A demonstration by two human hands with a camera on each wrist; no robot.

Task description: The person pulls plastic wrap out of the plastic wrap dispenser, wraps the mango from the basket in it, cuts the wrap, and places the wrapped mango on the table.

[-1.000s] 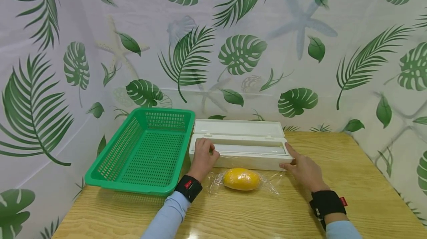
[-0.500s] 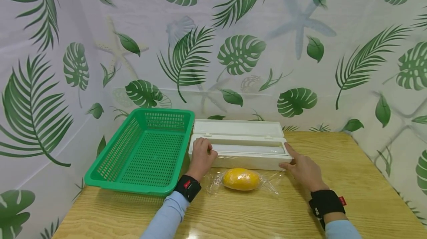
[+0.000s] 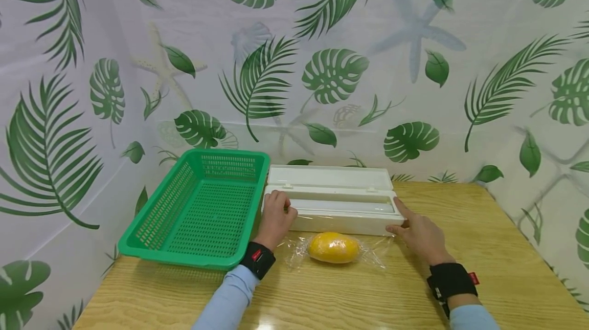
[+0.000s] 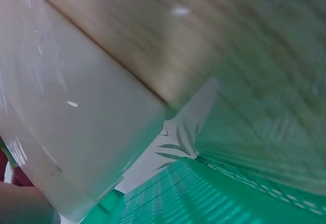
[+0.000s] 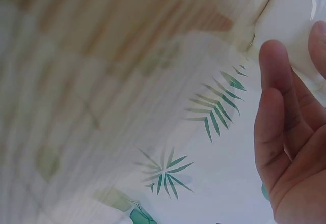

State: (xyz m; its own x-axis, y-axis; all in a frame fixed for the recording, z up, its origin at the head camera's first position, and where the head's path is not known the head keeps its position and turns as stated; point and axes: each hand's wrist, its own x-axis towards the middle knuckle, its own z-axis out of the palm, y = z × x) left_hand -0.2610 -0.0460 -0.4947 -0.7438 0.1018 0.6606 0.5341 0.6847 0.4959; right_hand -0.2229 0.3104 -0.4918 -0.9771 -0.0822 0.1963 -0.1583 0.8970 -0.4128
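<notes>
A long white cling film dispenser (image 3: 349,223) stands on the table, its lid (image 3: 329,176) tipped back and a film roll (image 3: 340,205) inside. My left hand (image 3: 276,220) is at its left end, fingertips curled at the front top edge, where they pinch the cling film; the fingertips are partly hidden. Clear film (image 4: 41,56) hangs over the box front in the left wrist view. My right hand (image 3: 421,235) grips the right end, thumb (image 5: 318,46) against the front and fingers round the side. Before the box lies a yellow mango (image 3: 333,247) wrapped in film, loose ends spread both ways.
To the left is a green plastic basket (image 3: 250,217), its rim close beside the left hand and the box. The wooden table (image 3: 349,299) meets a leaf-print cloth (image 3: 340,140) behind the box and at both sides.
My left hand has slid a little to the left along the dispenser's front edge. The right hand stays on the right end, and the dispenser and mango have not moved.
</notes>
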